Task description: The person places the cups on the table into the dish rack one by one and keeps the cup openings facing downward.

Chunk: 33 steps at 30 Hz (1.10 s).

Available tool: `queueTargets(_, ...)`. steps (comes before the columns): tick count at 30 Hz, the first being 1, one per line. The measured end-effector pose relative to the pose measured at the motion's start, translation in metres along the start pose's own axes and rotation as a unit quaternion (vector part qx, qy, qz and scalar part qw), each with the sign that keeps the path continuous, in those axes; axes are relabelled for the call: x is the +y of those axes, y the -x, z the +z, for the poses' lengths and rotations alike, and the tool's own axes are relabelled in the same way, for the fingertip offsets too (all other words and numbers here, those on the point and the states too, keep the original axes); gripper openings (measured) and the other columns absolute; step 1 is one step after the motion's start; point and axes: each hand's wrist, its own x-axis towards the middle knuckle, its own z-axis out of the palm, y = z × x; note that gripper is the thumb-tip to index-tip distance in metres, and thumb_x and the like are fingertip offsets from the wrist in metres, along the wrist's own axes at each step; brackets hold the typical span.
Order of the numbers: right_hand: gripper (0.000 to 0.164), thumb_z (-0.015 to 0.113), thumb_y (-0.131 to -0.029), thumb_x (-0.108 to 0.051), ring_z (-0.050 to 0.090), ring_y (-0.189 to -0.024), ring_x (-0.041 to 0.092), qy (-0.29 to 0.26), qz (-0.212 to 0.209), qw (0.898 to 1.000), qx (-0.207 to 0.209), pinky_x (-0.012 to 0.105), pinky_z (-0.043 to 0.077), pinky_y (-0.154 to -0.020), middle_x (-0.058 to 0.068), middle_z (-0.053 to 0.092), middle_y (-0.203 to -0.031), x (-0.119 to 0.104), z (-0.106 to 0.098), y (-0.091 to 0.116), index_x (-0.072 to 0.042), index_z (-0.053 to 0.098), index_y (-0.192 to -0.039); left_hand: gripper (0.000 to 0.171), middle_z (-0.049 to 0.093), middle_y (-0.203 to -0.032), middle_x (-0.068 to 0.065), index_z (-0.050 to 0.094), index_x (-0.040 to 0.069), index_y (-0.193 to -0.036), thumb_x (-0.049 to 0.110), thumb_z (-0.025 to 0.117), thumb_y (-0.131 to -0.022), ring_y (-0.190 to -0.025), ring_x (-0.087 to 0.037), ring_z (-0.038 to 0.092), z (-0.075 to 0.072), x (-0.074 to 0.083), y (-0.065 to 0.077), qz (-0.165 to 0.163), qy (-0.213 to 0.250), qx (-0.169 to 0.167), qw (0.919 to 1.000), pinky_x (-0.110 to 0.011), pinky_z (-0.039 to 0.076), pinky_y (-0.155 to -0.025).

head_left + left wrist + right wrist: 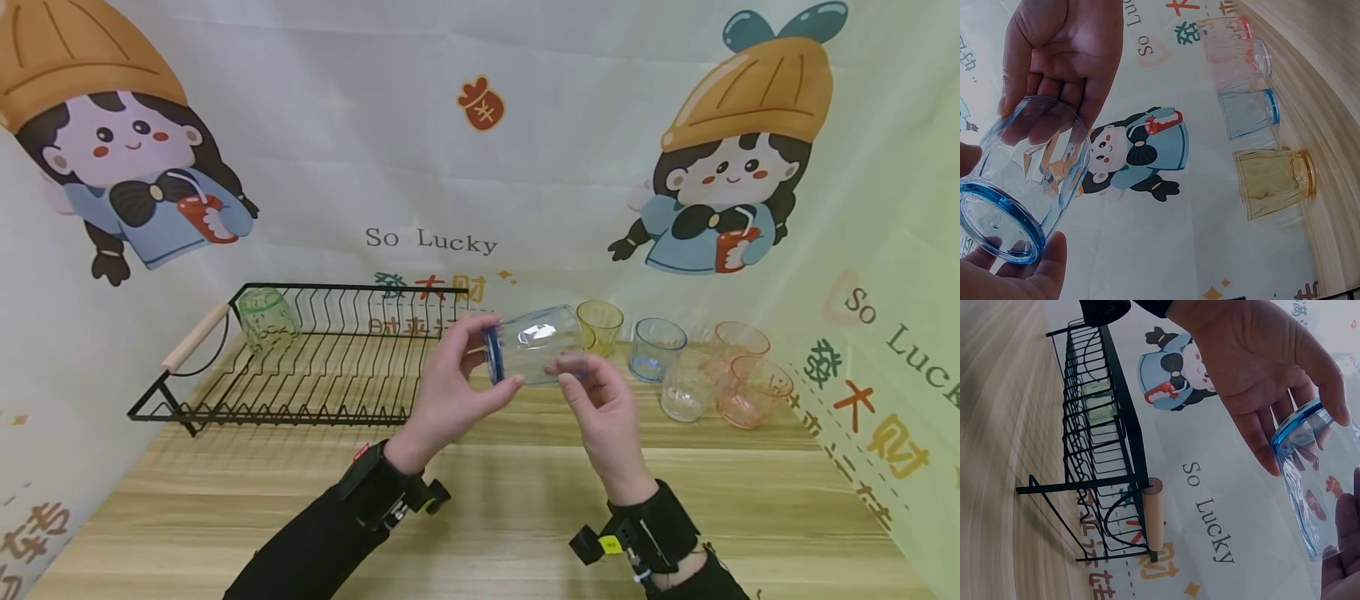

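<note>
A clear glass tumbler (536, 343) with a blue base lies on its side in the air, held between both hands. My left hand (446, 392) grips it round the thick blue base (1297, 422), thumb on the near side. At the mouth end my right hand (609, 412) pinches the rim, its thumb in front and its fingers partly seen through the glass. In the left wrist view the tumbler (1054, 162) tilts with its base toward the lower left.
A black wire dish rack (300, 421) with wooden handles (1155, 515) stands at the left, holding an upside-down green glass (268, 321). At the right stand a yellow glass (1275, 184), a blue glass (657, 350), a clear glass (684, 392) and two pink glasses (753, 400).
</note>
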Motion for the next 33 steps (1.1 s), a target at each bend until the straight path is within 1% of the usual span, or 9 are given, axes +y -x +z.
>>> queueTargets(4, 0.022, 0.055, -0.091, 0.004, 0.061, -0.102, 0.009, 0.002, 0.002, 1.000, -0.009, 0.021, 0.047, -0.095, -0.007, 0.066, -0.106, 0.001, -0.002, -0.001, 0.011, 0.055, -0.111, 0.068, 0.049, -0.126, -0.012, 0.044, 0.002, -0.131, -0.002, 0.078, -0.071, -0.108, -0.023, 0.054, -0.002, 0.001, 0.000, -0.009, -0.006, 0.000, 0.9999, -0.028, 0.051, -0.096)
queueTargets(9, 0.030, 0.055, -0.090, 0.006, 0.056, -0.113, 0.012, -0.003, 0.006, 1.000, -0.024, 0.024, 0.040, -0.107, -0.007, 0.064, -0.117, 0.003, -0.006, -0.002, 0.010, 0.051, -0.119, 0.071, 0.049, -0.126, -0.012, 0.044, 0.003, -0.132, -0.001, 0.079, -0.071, -0.109, -0.024, 0.055, -0.008, 0.002, 0.000, -0.027, -0.027, 0.008, 0.9992, -0.023, 0.054, -0.086)
queueTargets(11, 0.032, 0.055, -0.089, 0.007, 0.054, -0.117, 0.013, -0.005, 0.002, 1.000, -0.029, 0.025, 0.038, -0.108, -0.006, 0.062, -0.120, 0.005, -0.008, -0.002, 0.010, 0.050, -0.121, 0.072, 0.049, -0.127, -0.012, 0.044, 0.003, -0.133, 0.000, 0.079, -0.071, -0.109, -0.025, 0.056, -0.010, 0.002, 0.000, -0.031, -0.029, 0.009, 0.9990, -0.024, 0.055, -0.085)
queueTargets(14, 0.035, 0.055, -0.088, 0.010, 0.052, -0.120, 0.013, -0.003, -0.007, 1.000, -0.030, 0.024, 0.037, -0.109, -0.004, 0.061, -0.123, 0.006, -0.011, -0.001, 0.011, 0.049, -0.123, 0.072, 0.049, -0.128, -0.012, 0.043, 0.004, -0.134, 0.000, 0.079, -0.072, -0.110, -0.024, 0.054, -0.013, 0.002, 0.000, -0.038, -0.029, 0.007, 0.9988, -0.028, 0.054, -0.090)
queueTargets(17, 0.039, 0.055, -0.087, 0.011, 0.050, -0.122, 0.013, 0.014, -0.016, 0.999, -0.029, 0.023, 0.035, -0.109, -0.002, 0.058, -0.126, 0.007, -0.014, -0.001, 0.009, 0.049, -0.125, 0.070, 0.048, -0.127, -0.012, 0.044, 0.005, -0.133, 0.000, 0.078, -0.073, -0.110, -0.022, 0.053, -0.016, 0.002, 0.000, -0.046, -0.034, 0.007, 0.9983, -0.030, 0.051, -0.095)
queueTargets(20, 0.043, 0.057, -0.086, 0.010, 0.048, -0.124, 0.012, 0.032, -0.016, 0.999, -0.031, 0.022, 0.033, -0.111, 0.001, 0.057, -0.130, 0.007, -0.017, 0.000, 0.006, 0.049, -0.128, 0.068, 0.049, -0.125, -0.011, 0.045, 0.005, -0.132, 0.000, 0.078, -0.072, -0.108, -0.021, 0.052, -0.019, 0.001, 0.000, -0.055, -0.045, 0.011, 0.9974, -0.029, 0.051, -0.095)
queueTargets(25, 0.046, 0.057, -0.086, 0.010, 0.046, -0.127, 0.013, 0.052, -0.019, 0.998, -0.036, 0.022, 0.030, -0.112, 0.011, 0.054, -0.134, 0.009, -0.023, 0.001, 0.003, 0.049, -0.131, 0.068, 0.051, -0.121, -0.009, 0.046, 0.006, -0.131, 0.003, 0.078, -0.071, -0.106, -0.022, 0.054, -0.024, 0.001, -0.001, -0.058, -0.070, 0.014, 0.9958, -0.025, 0.052, -0.093)
queueTargets(31, 0.049, 0.059, -0.085, 0.010, 0.044, -0.128, 0.012, 0.071, -0.025, 0.996, -0.043, 0.021, 0.028, -0.113, 0.017, 0.052, -0.135, 0.011, -0.029, 0.000, 0.002, 0.049, -0.132, 0.068, 0.050, -0.122, -0.010, 0.045, 0.005, -0.132, 0.004, 0.078, -0.072, -0.105, -0.021, 0.053, -0.030, 0.001, -0.002, -0.064, -0.083, 0.008, 0.9945, -0.028, 0.052, -0.093)
queueTargets(33, 0.050, 0.059, -0.085, 0.010, 0.043, -0.129, 0.013, 0.077, -0.023, 0.996, -0.045, 0.021, 0.028, -0.113, 0.017, 0.051, -0.136, 0.012, -0.032, 0.000, 0.001, 0.049, -0.133, 0.068, 0.051, -0.121, -0.010, 0.045, 0.005, -0.132, 0.006, 0.078, -0.072, -0.105, -0.020, 0.053, -0.033, 0.001, -0.002, -0.068, -0.099, 0.007, 0.9927, -0.029, 0.052, -0.094)
